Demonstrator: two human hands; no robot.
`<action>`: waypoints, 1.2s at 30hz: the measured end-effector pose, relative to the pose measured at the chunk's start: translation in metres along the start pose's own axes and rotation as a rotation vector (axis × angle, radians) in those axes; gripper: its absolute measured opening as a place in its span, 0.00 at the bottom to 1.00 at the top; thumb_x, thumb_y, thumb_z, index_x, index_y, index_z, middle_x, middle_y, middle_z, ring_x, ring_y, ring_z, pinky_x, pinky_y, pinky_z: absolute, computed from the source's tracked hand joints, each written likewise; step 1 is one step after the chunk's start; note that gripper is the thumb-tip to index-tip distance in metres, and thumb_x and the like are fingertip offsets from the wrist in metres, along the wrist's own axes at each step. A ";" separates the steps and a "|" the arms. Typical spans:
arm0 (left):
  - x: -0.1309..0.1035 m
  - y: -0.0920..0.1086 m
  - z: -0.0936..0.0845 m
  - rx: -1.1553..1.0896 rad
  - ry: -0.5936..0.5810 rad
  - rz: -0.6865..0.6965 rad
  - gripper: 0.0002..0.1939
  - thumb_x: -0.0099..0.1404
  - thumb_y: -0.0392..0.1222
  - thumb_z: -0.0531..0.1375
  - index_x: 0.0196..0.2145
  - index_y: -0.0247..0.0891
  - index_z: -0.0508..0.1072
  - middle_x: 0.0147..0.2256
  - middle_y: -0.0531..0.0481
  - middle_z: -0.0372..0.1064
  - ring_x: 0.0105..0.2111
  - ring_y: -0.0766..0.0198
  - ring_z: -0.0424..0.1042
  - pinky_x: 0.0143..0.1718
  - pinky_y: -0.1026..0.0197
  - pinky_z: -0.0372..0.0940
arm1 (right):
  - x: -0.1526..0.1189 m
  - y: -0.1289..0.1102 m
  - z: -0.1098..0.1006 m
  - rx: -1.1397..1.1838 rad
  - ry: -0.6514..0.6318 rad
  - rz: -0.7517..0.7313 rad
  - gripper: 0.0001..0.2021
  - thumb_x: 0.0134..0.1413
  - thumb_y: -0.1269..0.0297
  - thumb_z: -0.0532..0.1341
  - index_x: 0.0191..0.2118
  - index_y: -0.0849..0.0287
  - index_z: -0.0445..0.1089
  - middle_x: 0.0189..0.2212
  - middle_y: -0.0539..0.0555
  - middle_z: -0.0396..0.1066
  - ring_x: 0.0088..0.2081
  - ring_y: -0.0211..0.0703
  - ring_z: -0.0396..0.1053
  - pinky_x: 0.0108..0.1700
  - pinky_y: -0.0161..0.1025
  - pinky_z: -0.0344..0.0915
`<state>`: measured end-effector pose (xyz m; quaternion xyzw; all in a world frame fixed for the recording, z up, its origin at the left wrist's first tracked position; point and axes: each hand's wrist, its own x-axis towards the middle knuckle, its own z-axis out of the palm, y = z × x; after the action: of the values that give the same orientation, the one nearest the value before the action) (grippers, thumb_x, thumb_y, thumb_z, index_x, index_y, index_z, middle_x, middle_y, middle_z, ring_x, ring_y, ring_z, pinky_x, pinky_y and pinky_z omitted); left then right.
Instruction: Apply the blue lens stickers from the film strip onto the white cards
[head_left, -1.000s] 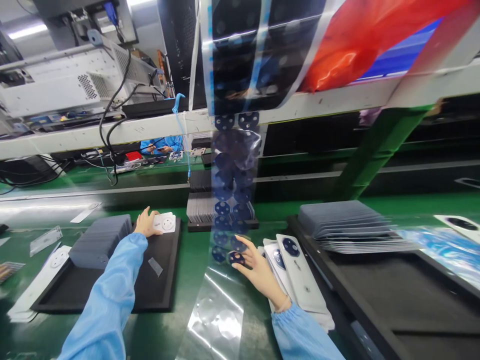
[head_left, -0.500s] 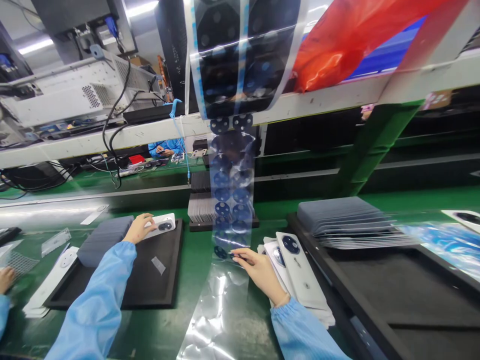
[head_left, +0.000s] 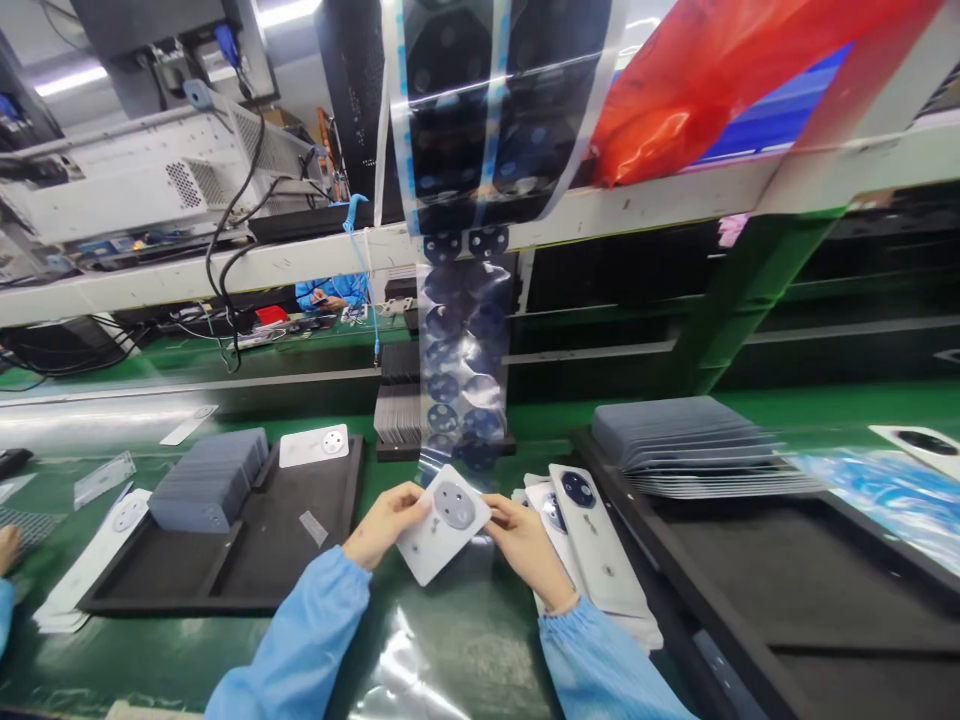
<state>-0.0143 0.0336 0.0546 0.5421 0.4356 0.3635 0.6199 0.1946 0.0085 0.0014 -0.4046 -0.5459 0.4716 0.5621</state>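
Observation:
A white back panel [head_left: 424,545] with a grey round camera area hangs tilted between my hands, in front of the clear film strip [head_left: 466,390] with dark round stickers. My left hand [head_left: 388,522] grips the panel's left edge between thumb and fingers. At its upper right corner, my right hand [head_left: 527,545] is pinched; what its fingertips hold is too small to name. Several white panels with dark discs [head_left: 604,540] lie overlapped to the right of my right hand. Another white panel [head_left: 304,447] rests at the back of the left black tray [head_left: 285,540].
Grey panels [head_left: 206,480] stand stacked in the left tray. A large black tray [head_left: 750,560] with a grey stack [head_left: 686,440] is at the right. The sticker roll [head_left: 480,110] hangs overhead by a red bag [head_left: 697,90]. Another person's hand [head_left: 9,548] shows far left.
My left hand has moved right from the tray and now holds a white panel in front of the film. My right hand stays nearly in place, now at the panel's corner.

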 end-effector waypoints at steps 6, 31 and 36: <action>0.011 -0.016 0.014 -0.148 0.223 0.014 0.22 0.49 0.58 0.69 0.29 0.36 0.74 0.26 0.50 0.75 0.24 0.65 0.70 0.26 0.67 0.60 | 0.000 0.004 -0.002 -0.467 0.129 -0.379 0.10 0.60 0.66 0.58 0.40 0.51 0.78 0.38 0.56 0.75 0.41 0.49 0.74 0.44 0.46 0.72; -0.003 -0.027 0.008 0.248 0.677 0.444 0.15 0.64 0.54 0.59 0.31 0.40 0.71 0.49 0.42 0.68 0.48 0.55 0.68 0.48 0.58 0.62 | -0.008 -0.028 0.019 0.074 0.151 -0.099 0.20 0.49 0.58 0.69 0.45 0.53 0.64 0.25 0.46 0.67 0.30 0.41 0.68 0.37 0.39 0.68; -0.018 -0.032 0.035 0.126 0.374 0.212 0.16 0.66 0.58 0.55 0.39 0.42 0.64 0.27 0.51 0.72 0.25 0.61 0.70 0.26 0.62 0.62 | -0.009 -0.020 0.022 0.042 0.265 -0.029 0.14 0.48 0.54 0.69 0.36 0.56 0.72 0.30 0.52 0.71 0.34 0.44 0.69 0.39 0.41 0.69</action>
<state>0.0115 0.0001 0.0270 0.5455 0.5055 0.4930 0.4516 0.1745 -0.0065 0.0202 -0.4436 -0.4627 0.4170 0.6444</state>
